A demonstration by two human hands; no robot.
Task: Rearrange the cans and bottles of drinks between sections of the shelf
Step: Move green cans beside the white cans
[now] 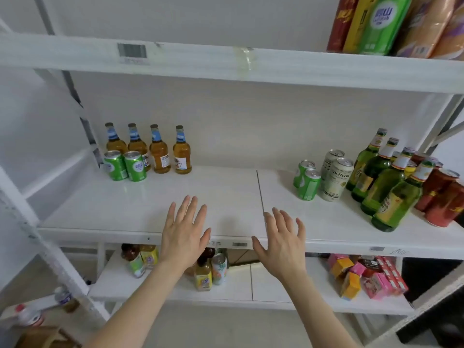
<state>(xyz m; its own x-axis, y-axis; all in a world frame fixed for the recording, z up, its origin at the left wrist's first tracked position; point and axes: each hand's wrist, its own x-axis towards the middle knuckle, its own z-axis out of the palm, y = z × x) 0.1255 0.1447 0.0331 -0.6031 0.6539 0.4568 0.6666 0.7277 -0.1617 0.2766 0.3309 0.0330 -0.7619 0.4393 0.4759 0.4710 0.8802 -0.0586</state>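
1. While nothing is held, both hands are seen open with fingers spread. The left hand is just left of the seam in the middle shelf. The right hand is just right of the seam. Both are over the front edge.
2. Left of the seam, well apart from it: four amber bottles are lined up at the back. Two green cans are set side by side in front of the leftmost ones.
3. Right of the seam: a second pair of green cans comes first, with two white cans just beside them. A packed cluster of green bottles follows, and red cans are farthest from the seam.
4. Step judged: start of a transfer, no drink picked yet. Which item goes first cannot be told.
5. Risk, cluster right of the seam: the bottles are packed close, apparently touching. If one is dragged sideways rather than lifted straight, neighbours could be tipped and the red cans beyond shoved along.
6. Risk, front edge: the foremost green bottle stands close to the edge. It could be sent off by a brush from the right forearm.
7. Risk, grip: glass and cans look smooth. A tall bottle taken by the neck could swing into the cans nearer the seam.
8. Risk, left of the seam: the amber bottles sit behind cans. Those cans could be knocked forward by a reach over them.
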